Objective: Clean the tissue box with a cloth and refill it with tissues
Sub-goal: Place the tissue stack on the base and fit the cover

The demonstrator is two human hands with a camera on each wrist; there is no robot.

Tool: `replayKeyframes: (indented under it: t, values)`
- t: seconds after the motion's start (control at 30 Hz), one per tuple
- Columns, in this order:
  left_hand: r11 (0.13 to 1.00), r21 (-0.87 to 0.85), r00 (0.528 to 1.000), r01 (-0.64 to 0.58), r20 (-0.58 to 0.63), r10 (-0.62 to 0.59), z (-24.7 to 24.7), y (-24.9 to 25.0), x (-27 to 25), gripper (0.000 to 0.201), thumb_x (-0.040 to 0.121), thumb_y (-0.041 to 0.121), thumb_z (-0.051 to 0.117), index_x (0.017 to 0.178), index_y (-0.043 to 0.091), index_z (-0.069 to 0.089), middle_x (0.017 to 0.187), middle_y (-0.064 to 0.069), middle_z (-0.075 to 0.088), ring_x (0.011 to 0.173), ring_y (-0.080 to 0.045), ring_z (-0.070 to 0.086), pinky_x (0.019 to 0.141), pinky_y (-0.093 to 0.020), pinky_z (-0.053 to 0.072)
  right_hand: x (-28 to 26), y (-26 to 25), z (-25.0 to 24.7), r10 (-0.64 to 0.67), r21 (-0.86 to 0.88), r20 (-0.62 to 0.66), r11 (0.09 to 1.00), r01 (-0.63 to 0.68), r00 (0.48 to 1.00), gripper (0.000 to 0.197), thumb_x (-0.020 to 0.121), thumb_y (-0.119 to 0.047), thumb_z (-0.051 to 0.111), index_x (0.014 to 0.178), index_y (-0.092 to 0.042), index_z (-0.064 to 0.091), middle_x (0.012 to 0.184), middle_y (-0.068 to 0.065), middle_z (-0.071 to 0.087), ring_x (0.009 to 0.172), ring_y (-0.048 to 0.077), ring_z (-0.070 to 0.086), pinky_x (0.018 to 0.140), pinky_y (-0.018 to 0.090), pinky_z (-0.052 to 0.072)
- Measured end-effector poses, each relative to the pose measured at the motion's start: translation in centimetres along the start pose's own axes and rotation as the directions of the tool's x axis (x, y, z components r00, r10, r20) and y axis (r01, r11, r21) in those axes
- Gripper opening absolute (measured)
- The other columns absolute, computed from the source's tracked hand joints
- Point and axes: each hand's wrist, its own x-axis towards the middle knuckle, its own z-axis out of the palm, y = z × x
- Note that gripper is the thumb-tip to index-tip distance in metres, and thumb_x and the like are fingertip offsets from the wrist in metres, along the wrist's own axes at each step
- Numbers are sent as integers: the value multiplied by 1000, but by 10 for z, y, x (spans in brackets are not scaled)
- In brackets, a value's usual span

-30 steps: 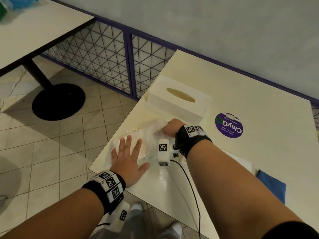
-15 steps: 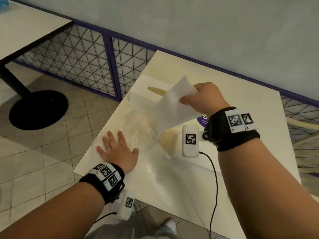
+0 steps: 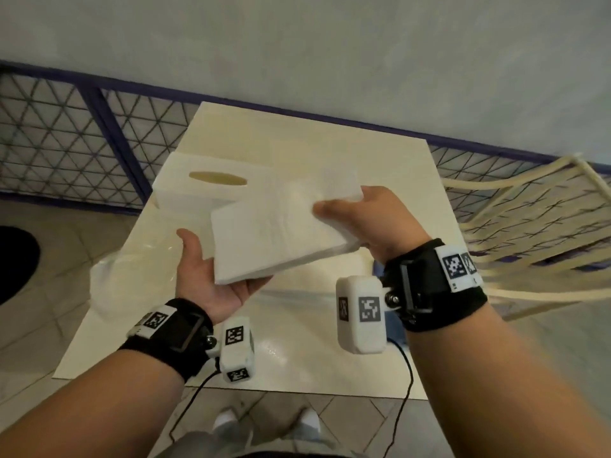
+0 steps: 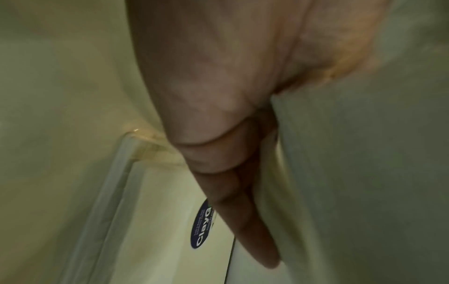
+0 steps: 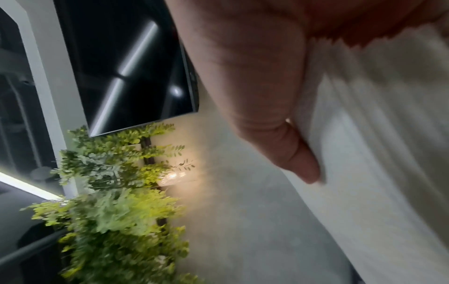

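Aloft, tissue stack between left hand and right hand.

Bare table lies below; tissue box and clear wrapper crowd its left.

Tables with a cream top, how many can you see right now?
1. The cream-topped rectangular table stands in front of the person, under the white tissue box. Others may lie outside the frame.

You held the tissue stack above the table between your left hand and right hand, the tissue box behind-left of it on the table.
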Motion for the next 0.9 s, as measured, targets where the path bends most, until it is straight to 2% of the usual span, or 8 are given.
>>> replayKeyframes:
  t: [0.1, 0.2, 0.3, 0.43, 0.53, 0.73, 0.83, 0.9]
  values:
    - [936, 352, 999, -23, 34, 12, -2, -1, 1, 94, 42, 55, 87, 121, 12, 61, 118, -11, 67, 113, -31, 61, 82, -37, 57, -10, 58, -6, 106, 58, -22, 993, -105, 994, 29, 76, -17, 78, 100, -3, 71, 98, 15, 75, 84, 22, 70, 80, 41, 58]
    - [736, 675, 998, -49, 11, 57, -17, -13, 3, 95, 32, 33, 95, 118, 13, 61, 113, -7, 70, 108, -24, 64, 85, -35, 55, -23, 113, -2, 117, 92, -12, 989, -116, 993, 28, 77, -16, 79, 102, -16, 68, 96, 1, 76, 87, 14, 72, 79, 33, 59]
    - [681, 729, 995, -63, -6, 99, -34, -25, 2, 82, 38, 24, 88, 115, 14, 61, 109, -7, 70, 104, -22, 65, 88, -40, 53, -32, 150, 5, 69, 67, -20, 995, -67, 997, 32, 75, -9, 80, 99, -25, 64, 92, -9, 72, 81, 0, 68, 76, 19, 53]
    - [540, 840, 993, -44, -22, 116, -47, -40, -1, 55, 43, 14, 83, 92, 21, 58, 85, -1, 59, 81, -16, 57, 67, -24, 52, -37, 181, 14, 103, -12, -2, 995, -103, 995, 40, 69, -2, 81, 97, -25, 64, 91, -11, 65, 84, 6, 61, 82, 20, 52]
    - [557, 828, 986, -61, -35, 161, -48, -49, -4, 49, 49, 4, 72, 91, 22, 56, 85, 0, 55, 78, -13, 53, 62, -22, 48, -37, 188, 19, 88, -28, -65, 996, -90, 994, 53, 67, 4, 76, 110, -24, 62, 96, -12, 61, 84, 2, 59, 79, 13, 49]
    - [508, 858, 969, -74, -59, 240, -43, -64, -3, 47, 52, 0, 64, 87, 29, 56, 81, 2, 55, 72, -12, 50, 55, -20, 43, -35, 195, 29, 55, -25, -149, 998, -59, 987, 54, 67, 10, 63, 108, -26, 59, 86, -10, 57, 73, 5, 55, 71, 18, 49]
    - [514, 854, 950, -87, -84, 301, -42, -66, -2, 47, 63, -13, 66, 86, 27, 56, 80, 1, 56, 73, -13, 52, 60, -23, 44, -33, 199, 30, 72, 4, -173, 997, -73, 982, 45, 68, 13, 61, 91, -26, 60, 80, -9, 59, 70, 6, 54, 68, 23, 50]
    - [514, 855, 951, -64, -104, 291, -41, -67, -2, 43, 66, -9, 67, 85, 28, 57, 79, 0, 58, 72, -16, 54, 65, -27, 44, -33, 201, 31, 69, 1, -176, 998, -70, 982, 41, 69, 10, 63, 81, -28, 59, 74, -7, 60, 70, 9, 56, 69, 28, 51]
